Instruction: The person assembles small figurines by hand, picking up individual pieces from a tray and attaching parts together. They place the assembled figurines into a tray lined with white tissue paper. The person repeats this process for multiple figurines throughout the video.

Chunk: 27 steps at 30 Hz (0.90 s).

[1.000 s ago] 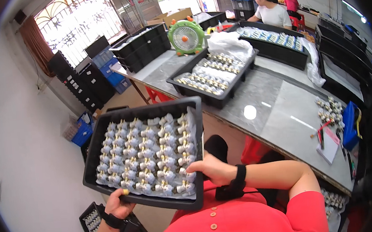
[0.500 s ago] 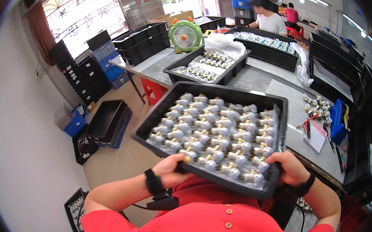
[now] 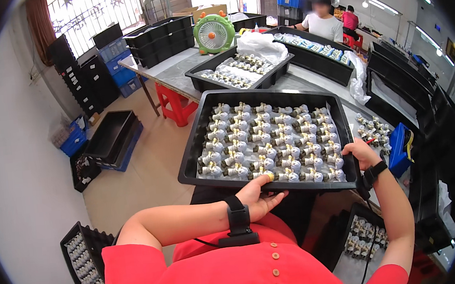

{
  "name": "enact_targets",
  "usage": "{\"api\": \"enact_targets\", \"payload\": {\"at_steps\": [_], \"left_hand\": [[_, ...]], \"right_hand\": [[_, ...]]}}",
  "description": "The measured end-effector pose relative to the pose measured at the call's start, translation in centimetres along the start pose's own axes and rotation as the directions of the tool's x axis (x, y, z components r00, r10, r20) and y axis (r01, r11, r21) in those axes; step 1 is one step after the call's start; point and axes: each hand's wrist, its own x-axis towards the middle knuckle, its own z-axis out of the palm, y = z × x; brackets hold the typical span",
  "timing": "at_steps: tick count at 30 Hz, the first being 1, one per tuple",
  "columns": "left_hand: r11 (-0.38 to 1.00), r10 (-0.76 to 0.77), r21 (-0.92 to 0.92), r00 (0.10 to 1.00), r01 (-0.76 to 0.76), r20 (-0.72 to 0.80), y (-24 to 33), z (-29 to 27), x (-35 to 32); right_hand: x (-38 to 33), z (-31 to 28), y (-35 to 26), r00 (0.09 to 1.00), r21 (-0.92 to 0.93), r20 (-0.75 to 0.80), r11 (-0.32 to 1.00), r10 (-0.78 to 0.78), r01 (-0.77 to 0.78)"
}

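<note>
I hold a black plastic tray [image 3: 195, 145] level in front of my chest. Several rows of small grey-and-white fittings [image 3: 270, 141] stand in it on a white liner. My left hand [image 3: 262, 196] grips the tray's near rim from below, thumb on the edge. My right hand [image 3: 359, 153] grips the tray's right near corner. Both wrists carry black bands. The tray hangs over the grey worktable's [image 3: 178, 73] near edge.
A second black tray of fittings [image 3: 240, 70] and a green desk fan [image 3: 213, 33] sit farther along the table. A red stool [image 3: 172, 101] stands under it. Black and blue crates [image 3: 111, 141] lie on the floor at left. A person in white [image 3: 322, 23] sits at the far end.
I have turned from the floor side toward the table, carrying the tray to the right. My grip has shifted to the near rim and right corner.
</note>
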Motion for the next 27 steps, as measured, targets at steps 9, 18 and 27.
{"api": "enact_targets", "payload": {"at_steps": [9, 18, 27], "left_hand": [[0.97, -0.192, 0.157, 0.981, 0.184, 0.038, -2.1, 4.7, 2.4], [0.638, -0.237, 0.663, 0.719, -0.392, 0.654, 9.3, 9.0, -2.6], [0.537, 0.157, 0.843, 0.985, -0.029, -0.067, 20.7, -4.2, -0.6]], "right_hand": [[7.1, -5.5, -1.7, 1.0, -0.146, 0.002, 0.989, -0.024, 0.024], [11.2, -7.4, -3.0, 1.0, -0.221, 0.002, 0.975, 0.003, -0.002], [13.4, -6.0, -4.4, 0.991, -0.529, -0.12, 0.841, 0.057, -0.112]]}}
